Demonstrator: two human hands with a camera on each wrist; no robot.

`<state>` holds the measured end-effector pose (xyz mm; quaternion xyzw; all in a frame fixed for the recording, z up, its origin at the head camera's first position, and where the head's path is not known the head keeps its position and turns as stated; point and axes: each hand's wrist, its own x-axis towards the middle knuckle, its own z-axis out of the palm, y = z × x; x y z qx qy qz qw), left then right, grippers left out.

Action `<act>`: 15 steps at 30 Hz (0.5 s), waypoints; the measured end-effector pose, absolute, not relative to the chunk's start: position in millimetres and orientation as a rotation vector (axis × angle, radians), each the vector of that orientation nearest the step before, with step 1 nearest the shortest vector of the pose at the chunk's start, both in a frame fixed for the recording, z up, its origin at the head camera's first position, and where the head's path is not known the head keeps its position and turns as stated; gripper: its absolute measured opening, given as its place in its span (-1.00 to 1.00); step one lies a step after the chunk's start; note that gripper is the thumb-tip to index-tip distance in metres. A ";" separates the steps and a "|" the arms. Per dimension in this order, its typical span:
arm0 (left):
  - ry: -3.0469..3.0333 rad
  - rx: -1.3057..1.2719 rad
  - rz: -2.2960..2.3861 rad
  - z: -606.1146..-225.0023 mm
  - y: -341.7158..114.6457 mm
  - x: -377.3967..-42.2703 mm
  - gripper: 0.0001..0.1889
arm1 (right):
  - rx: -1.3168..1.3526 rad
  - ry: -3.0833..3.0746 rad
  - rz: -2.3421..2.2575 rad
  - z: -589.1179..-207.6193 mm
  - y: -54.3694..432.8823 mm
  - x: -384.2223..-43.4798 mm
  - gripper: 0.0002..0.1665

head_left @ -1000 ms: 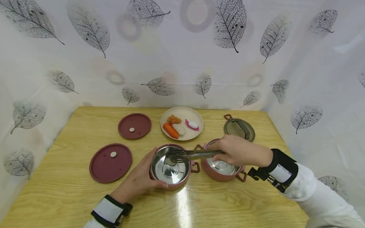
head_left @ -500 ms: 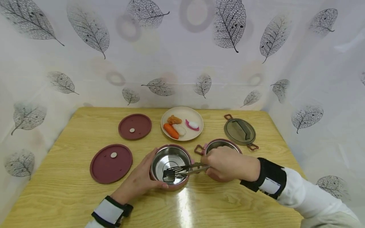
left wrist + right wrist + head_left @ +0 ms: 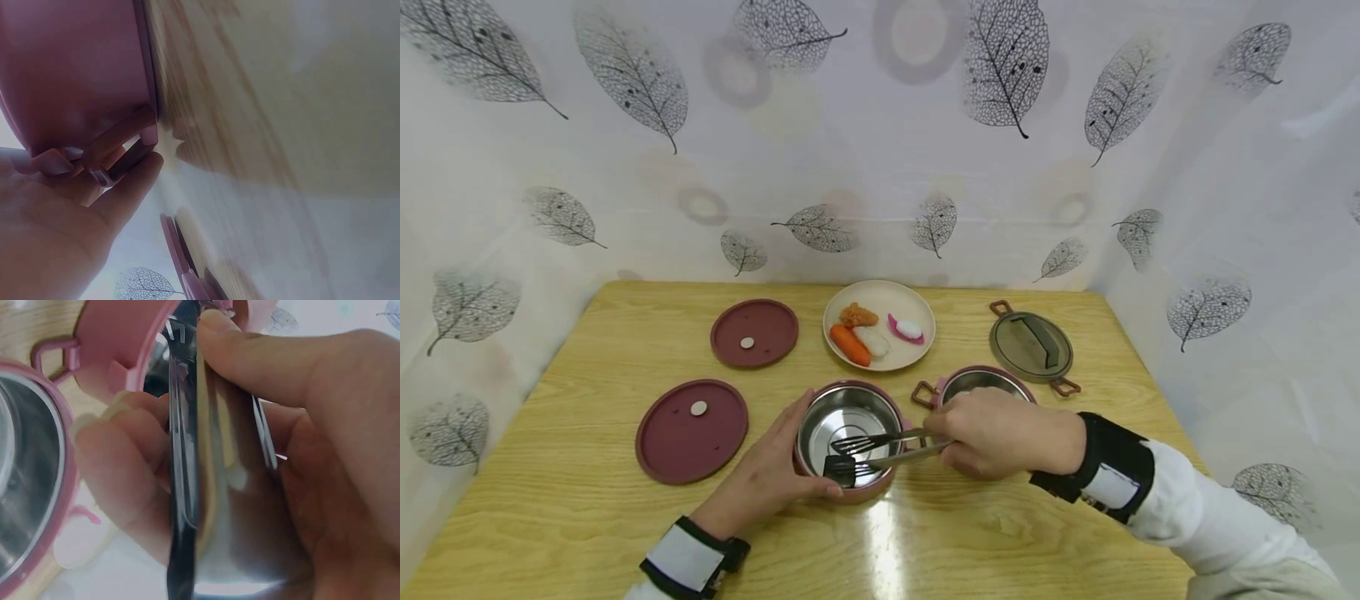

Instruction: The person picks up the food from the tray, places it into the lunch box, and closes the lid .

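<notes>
My left hand (image 3: 767,471) grips the left pot (image 3: 808,446), a small dusty-pink pot with a bare steel inside, its thumb along the front. In the left wrist view, the fingers (image 3: 134,190) wrap around its side handle (image 3: 122,137). My right hand (image 3: 1000,433) holds metal tongs (image 3: 917,454) over the right pot (image 3: 996,371), hiding much of that pot. The tongs have slotted, dark ends, which stand apart inside the left pot near its front wall. In the right wrist view, thumb and fingers press on both sides of the tongs (image 3: 244,506).
A beige plate (image 3: 887,292) behind the pots bears a carrot (image 3: 850,345), a fried brown piece (image 3: 858,315), a white lump (image 3: 871,341) and a white-and-pink piece (image 3: 907,328). Two maroon lids (image 3: 688,442) lie left. A dark handled lid (image 3: 1015,350) lies back right.
The tongs have swung toward the front of the left pot, and their ends have spread apart. My right hand has lowered and turned. The left hand and pot have stayed put.
</notes>
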<state>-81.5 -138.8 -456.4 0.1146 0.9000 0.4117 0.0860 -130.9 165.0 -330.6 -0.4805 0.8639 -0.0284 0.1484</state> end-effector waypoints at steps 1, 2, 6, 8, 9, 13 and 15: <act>2.685 0.342 1.226 -456.4 -138.8 -81.5 0.37 | -1.372 2.476 -0.104 -329.0 166.0 -132.2 -0.90; 2.685 0.341 1.229 -456.3 -138.8 -81.5 0.37 | -1.367 2.472 -0.122 -327.5 167.3 -133.6 -0.90; 2.685 0.338 1.231 -456.0 -139.3 -81.1 0.38 | -1.391 2.492 -0.136 -318.7 173.2 -140.7 -0.75; 2.684 0.339 1.231 -455.9 -139.4 -80.8 0.38 | -1.406 2.510 -0.146 -314.8 176.5 -145.3 -0.67; 2.687 0.342 1.226 -455.8 -139.4 -80.7 0.38 | -1.397 2.516 -0.160 -312.5 178.1 -147.7 -0.66; 2.699 0.351 1.214 -455.5 -139.3 -80.4 0.37 | -1.340 2.565 -0.219 -306.9 184.2 -160.3 -0.75; 2.702 0.351 1.212 -455.4 -139.3 -80.6 0.37 | -1.284 2.622 -0.226 -306.0 188.1 -168.7 -0.83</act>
